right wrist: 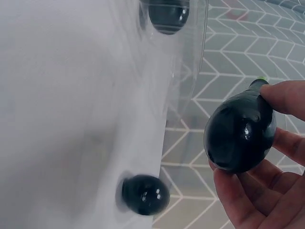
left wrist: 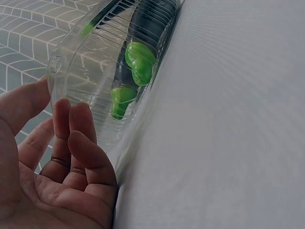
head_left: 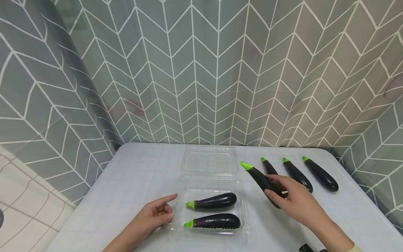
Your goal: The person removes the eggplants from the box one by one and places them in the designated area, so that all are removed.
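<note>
My right hand grips a dark eggplant with a bright green stem end, holding it tilted to the right of a clear plastic clamshell box. In the right wrist view the thumb and fingers close around this eggplant's body. Two more eggplants, an upper one and a lower one, lie side by side in the box's tray, green ends to the left. My left hand is at the tray's left rim, index finger extended. In the left wrist view its fingertips meet the clear wall.
The box's open lid lies flat behind the tray. Three loose eggplants, a left, a middle and a right one, lie at the table's back right. A black object shows at the front edge. Patterned curtains surround the white table.
</note>
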Available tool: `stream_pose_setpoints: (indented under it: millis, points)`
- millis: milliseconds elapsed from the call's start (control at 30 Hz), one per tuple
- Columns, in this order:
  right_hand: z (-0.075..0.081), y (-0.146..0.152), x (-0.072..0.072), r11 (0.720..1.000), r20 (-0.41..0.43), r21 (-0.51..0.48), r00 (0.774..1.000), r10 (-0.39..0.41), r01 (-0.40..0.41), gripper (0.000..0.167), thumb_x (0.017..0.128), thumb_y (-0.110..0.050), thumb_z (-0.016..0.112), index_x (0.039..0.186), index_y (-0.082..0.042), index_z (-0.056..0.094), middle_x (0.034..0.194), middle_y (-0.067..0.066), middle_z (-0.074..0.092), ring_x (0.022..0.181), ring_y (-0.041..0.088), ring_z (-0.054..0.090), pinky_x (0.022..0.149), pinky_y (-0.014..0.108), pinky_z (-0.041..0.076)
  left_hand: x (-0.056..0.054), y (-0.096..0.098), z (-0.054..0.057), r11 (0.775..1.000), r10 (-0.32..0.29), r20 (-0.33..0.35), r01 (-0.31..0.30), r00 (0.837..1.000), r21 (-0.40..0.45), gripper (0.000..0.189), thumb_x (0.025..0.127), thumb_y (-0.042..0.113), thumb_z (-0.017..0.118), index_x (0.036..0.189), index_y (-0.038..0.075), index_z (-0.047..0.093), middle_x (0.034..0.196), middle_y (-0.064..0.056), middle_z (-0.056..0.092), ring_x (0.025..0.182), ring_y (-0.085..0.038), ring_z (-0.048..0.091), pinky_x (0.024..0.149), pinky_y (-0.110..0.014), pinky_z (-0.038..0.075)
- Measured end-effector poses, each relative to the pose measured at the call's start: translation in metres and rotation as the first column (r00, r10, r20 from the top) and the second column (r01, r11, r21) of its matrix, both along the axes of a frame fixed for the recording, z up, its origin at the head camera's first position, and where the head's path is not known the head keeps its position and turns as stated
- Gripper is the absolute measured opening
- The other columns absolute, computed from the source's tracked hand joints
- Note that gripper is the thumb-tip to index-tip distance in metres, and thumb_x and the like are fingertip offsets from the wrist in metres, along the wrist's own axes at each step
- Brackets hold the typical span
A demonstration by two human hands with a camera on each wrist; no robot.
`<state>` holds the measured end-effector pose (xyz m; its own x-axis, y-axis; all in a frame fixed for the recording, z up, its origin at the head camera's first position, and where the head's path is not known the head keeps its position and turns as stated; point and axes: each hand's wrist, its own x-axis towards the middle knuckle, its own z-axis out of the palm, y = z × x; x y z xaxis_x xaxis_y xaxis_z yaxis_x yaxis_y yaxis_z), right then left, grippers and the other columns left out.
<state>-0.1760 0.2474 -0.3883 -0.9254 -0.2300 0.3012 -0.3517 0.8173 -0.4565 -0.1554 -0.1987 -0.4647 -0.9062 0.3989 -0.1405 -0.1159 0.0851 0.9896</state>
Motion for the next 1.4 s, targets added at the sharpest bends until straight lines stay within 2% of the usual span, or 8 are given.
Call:
stream_pose_setpoints:
  millis: [267, 433, 667, 1000, 1267, 1400]
  points:
    - [-0.006, 0.019, 0.007, 0.998, 0.064, -0.037, 0.997, -0.039, 0.041, 0.05, 0.091, -0.042, 0.071, 0.132, -0.015, 0.061, 0.107, 0.0, 0.065, 0.088, 0.017, 0.067, 0.067, 0.031, 0.052, 0.0, 0.0, -0.001, 1.0, -0.008, -0.006, 0.008, 1.0, 0.002, 0.062, 0.096, 0.013, 0.066, 0.15, 0.002, 0.039, 0.1, -0.01, 0.058, 0.071, -0.008, 0.051, 0.06, -0.022, 0.044]
    - [-0.009, 0.028, 0.011, 0.997, 0.059, -0.027, 0.995, -0.075, 0.077, 0.048, 0.091, -0.042, 0.071, 0.132, -0.017, 0.061, 0.105, -0.002, 0.064, 0.089, 0.019, 0.067, 0.069, 0.033, 0.052, 0.0, 0.0, -0.001, 1.0, -0.006, -0.02, 0.006, 1.0, 0.0, 0.061, 0.096, 0.012, 0.066, 0.15, 0.001, 0.039, 0.099, -0.01, 0.058, 0.07, -0.008, 0.051, 0.059, -0.022, 0.043]
    - [-0.012, 0.04, 0.015, 0.993, 0.056, -0.021, 0.992, -0.111, 0.112, 0.048, 0.09, -0.04, 0.073, 0.131, -0.017, 0.061, 0.104, -0.002, 0.064, 0.088, 0.02, 0.068, 0.065, 0.03, 0.051, 0.0, -0.001, -0.002, 1.0, -0.003, -0.028, 0.003, 1.0, 0.003, 0.061, 0.096, 0.011, 0.066, 0.15, 0.001, 0.04, 0.099, -0.01, 0.058, 0.072, -0.009, 0.052, 0.061, -0.022, 0.044]
    - [-0.014, 0.061, 0.02, 0.983, 0.156, 0.012, 0.971, -0.18, 0.181, 0.058, 0.091, -0.046, 0.07, 0.134, -0.008, 0.058, 0.107, 0.008, 0.067, 0.089, 0.026, 0.067, 0.062, 0.029, 0.051, -0.001, -0.001, -0.004, 1.0, -0.004, -0.023, 0.004, 1.0, 0.0, 0.061, 0.096, 0.012, 0.066, 0.15, 0.002, 0.04, 0.099, -0.01, 0.058, 0.071, -0.009, 0.051, 0.059, -0.022, 0.043]
    - [-0.021, 0.082, 0.03, 0.974, 0.15, 0.028, 0.962, -0.226, 0.224, 0.058, 0.091, -0.045, 0.069, 0.134, -0.007, 0.058, 0.106, 0.008, 0.066, 0.087, 0.026, 0.067, 0.063, 0.029, 0.05, -0.001, -0.001, -0.004, 1.0, -0.004, -0.025, 0.004, 1.0, 0.008, 0.061, 0.096, 0.011, 0.066, 0.15, 0.002, 0.04, 0.099, -0.01, 0.058, 0.071, -0.009, 0.051, 0.06, -0.021, 0.043]
    - [-0.024, 0.094, 0.032, 0.963, 0.195, 0.055, 0.944, -0.268, 0.262, 0.06, 0.092, -0.048, 0.067, 0.133, -0.005, 0.058, 0.109, 0.012, 0.065, 0.086, 0.026, 0.067, 0.061, 0.028, 0.05, -0.001, -0.001, -0.003, 1.0, 0.0, -0.016, 0.001, 1.0, 0.01, 0.061, 0.095, 0.011, 0.066, 0.15, 0.002, 0.04, 0.099, -0.01, 0.058, 0.072, -0.009, 0.052, 0.061, -0.022, 0.044]
